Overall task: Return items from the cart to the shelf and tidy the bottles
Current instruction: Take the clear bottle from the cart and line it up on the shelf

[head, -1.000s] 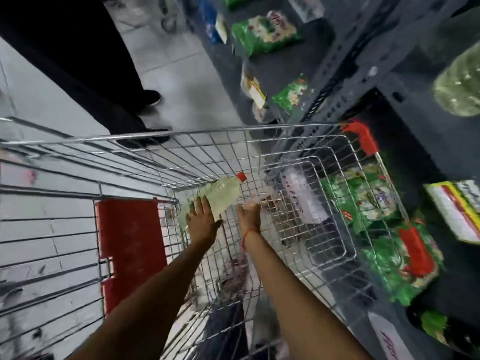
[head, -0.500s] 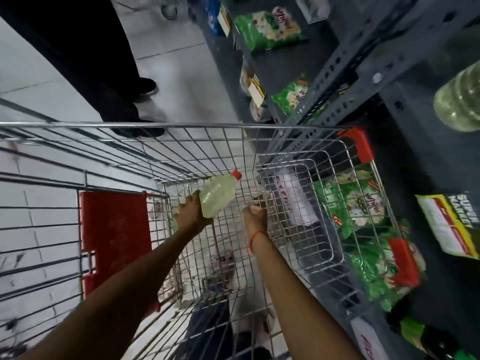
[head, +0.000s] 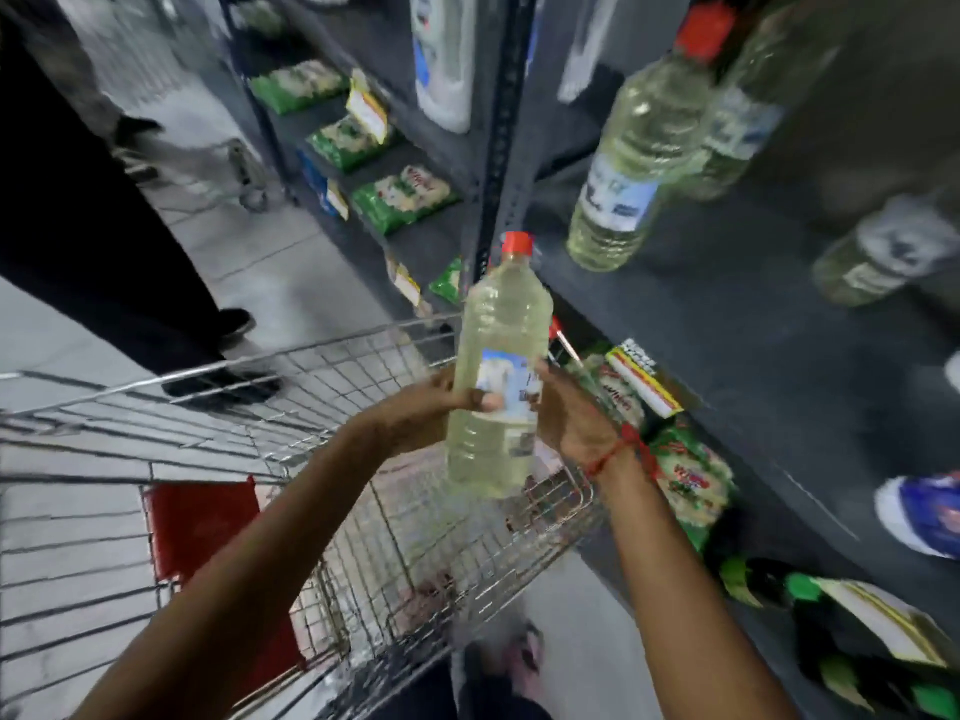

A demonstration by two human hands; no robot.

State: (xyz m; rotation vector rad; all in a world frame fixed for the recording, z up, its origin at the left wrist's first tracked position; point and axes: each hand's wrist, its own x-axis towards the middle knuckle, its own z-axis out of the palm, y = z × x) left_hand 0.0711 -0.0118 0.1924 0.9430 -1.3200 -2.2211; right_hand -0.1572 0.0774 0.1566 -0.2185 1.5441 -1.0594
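Note:
I hold a clear bottle of pale yellow liquid (head: pixel 496 324) with a red cap upright above the wire cart (head: pixel 363 511). My left hand (head: pixel 421 407) grips its left side at the label. My right hand (head: pixel 571 413), with a red thread on the wrist, presses against its right side. The dark grey shelf (head: pixel 727 330) is just to the right, with two similar bottles (head: pixel 628 163) standing on it and another lying on its side (head: pixel 878 252).
A person in dark trousers and shoes (head: pixel 104 241) stands beyond the cart at the left. Green snack packets (head: pixel 402 197) fill lower shelves ahead and below my right arm. Dark bottles with green caps (head: pixel 831 662) lie at the bottom right. The cart's red seat flap (head: pixel 202 527) is near me.
The bottle has been lifted out of the cart and turned upright, and my right hand has joined my left on it. The view has swung up toward the shelf.

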